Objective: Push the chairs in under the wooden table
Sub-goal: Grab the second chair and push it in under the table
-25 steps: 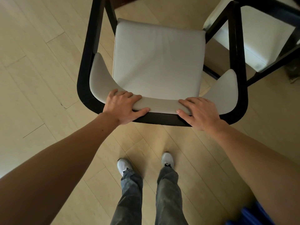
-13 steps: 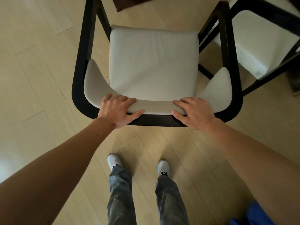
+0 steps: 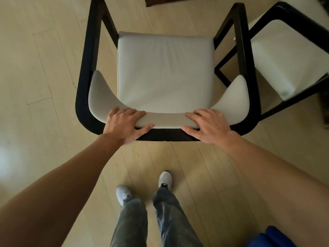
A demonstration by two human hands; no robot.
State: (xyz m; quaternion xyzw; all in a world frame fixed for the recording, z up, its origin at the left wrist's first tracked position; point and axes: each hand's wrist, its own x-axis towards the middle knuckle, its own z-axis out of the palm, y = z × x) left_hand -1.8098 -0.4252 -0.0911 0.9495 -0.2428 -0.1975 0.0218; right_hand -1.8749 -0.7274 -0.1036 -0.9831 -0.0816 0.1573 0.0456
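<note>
No words, numbers, labels or signs can be read on the chair [image 3: 165,72], the floor [image 3: 44,68] or the shoes [image 3: 165,178]

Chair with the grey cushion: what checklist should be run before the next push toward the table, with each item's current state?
1. Grip of left hand on the backrest: ok.
2. Grip of right hand on the backrest: ok.
3. Seat lined up with the table: cannot tell, only a dark corner shows.
4. Gap to the second chair on the right: cannot tell, the frames overlap in this view.
5. Shoes standing back from the backrest: ok.
</note>
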